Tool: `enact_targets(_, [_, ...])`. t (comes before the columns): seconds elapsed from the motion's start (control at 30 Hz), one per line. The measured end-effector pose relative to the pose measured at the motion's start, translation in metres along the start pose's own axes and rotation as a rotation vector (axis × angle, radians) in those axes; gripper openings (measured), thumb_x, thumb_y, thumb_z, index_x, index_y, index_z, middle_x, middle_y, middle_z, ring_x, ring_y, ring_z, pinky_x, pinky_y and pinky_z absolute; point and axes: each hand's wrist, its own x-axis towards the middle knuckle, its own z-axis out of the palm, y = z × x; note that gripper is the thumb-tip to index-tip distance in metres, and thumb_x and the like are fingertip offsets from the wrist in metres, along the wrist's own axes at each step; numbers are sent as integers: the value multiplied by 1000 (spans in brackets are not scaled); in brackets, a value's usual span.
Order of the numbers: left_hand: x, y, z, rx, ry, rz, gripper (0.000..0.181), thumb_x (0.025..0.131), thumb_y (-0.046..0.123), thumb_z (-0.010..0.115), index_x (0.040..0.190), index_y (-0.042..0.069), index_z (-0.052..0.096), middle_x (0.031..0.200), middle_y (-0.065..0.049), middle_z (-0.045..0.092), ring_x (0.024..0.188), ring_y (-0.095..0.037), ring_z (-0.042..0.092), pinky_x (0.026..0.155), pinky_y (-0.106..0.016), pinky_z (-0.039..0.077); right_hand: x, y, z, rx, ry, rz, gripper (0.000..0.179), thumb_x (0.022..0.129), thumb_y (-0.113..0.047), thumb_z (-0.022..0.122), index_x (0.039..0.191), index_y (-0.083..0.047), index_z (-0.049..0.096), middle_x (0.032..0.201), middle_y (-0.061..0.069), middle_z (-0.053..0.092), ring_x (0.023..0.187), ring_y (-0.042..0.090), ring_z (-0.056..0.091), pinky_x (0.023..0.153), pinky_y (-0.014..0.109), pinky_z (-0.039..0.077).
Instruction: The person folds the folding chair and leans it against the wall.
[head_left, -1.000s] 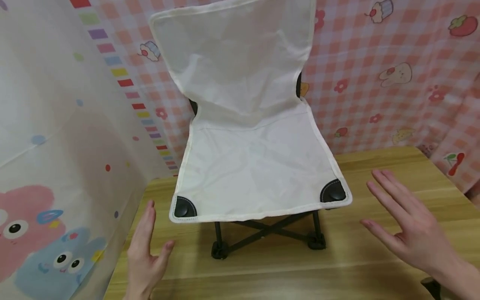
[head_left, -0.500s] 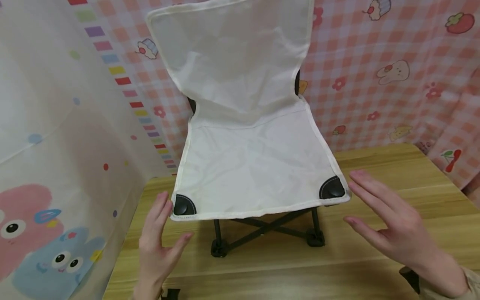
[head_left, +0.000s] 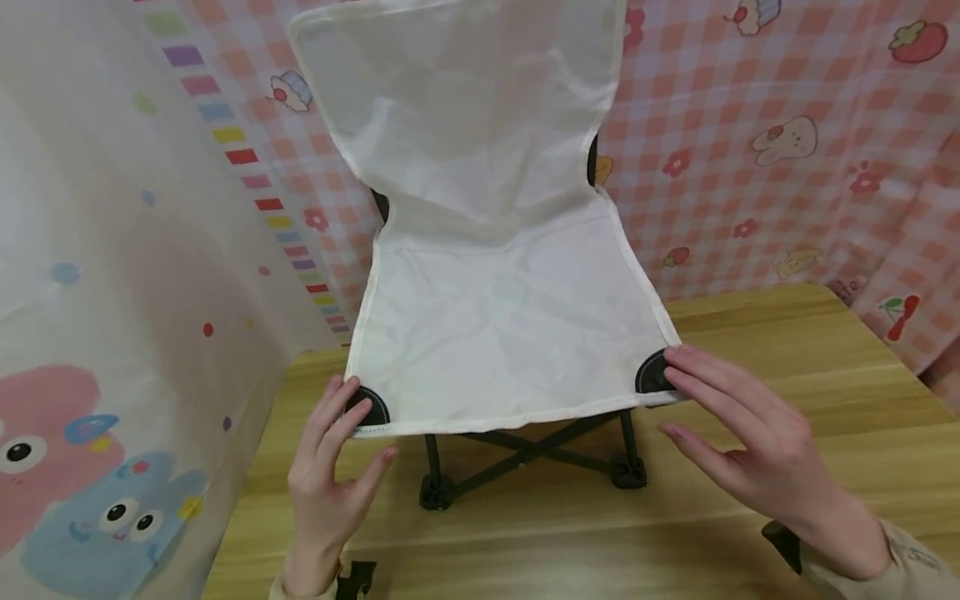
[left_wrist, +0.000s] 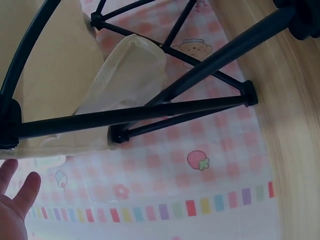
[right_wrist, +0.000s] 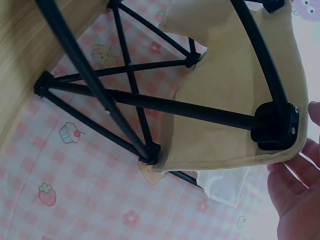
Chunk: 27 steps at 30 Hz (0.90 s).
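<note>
A white fabric folding chair (head_left: 510, 325) stands unfolded on the wooden table, its backrest (head_left: 465, 108) at the far side. Black patches cover the seat's two front corners, and crossed black legs (head_left: 525, 457) show below. My left hand (head_left: 330, 475) touches the left front corner with its fingertips, thumb spread apart below the edge. On the opposite corner, the fingers of my right hand (head_left: 750, 433) lie over the black patch (head_left: 651, 375), thumb held away beneath. From below, the right wrist view shows a black corner joint (right_wrist: 275, 127) beside my right hand.
The wooden table (head_left: 570, 542) carries the chair. Behind it hangs a pink checked curtain (head_left: 720, 108) with printed fruit and flowers. A white curtain (head_left: 150, 275) with cartoon figures hangs at the left.
Both hands have moved inward from either side of the chair, and their fingers now touch its front corners. The chair itself stays in place.
</note>
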Motion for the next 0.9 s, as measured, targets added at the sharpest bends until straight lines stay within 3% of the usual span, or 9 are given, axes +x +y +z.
enact_targets(0.37, [6,1,6,-44,71,9,53,97,41,75,100,-12,73,114,-25,76,138,-17,64,118,-26,53,4,-5,9,-19,55,36,44,104,-30,69,95,12,76,98,29,75,129,2,67,113,11,51])
enact_targets(0.9, [-3,0,16,-35,168,-64,53,96,42,74,95,-10,74,112,-22,77,134,-15,67,114,-24,55,-2,-5,13,-20,110,136,43,100,-32,73,93,10,79,99,25,79,120,0,70,107,10,53])
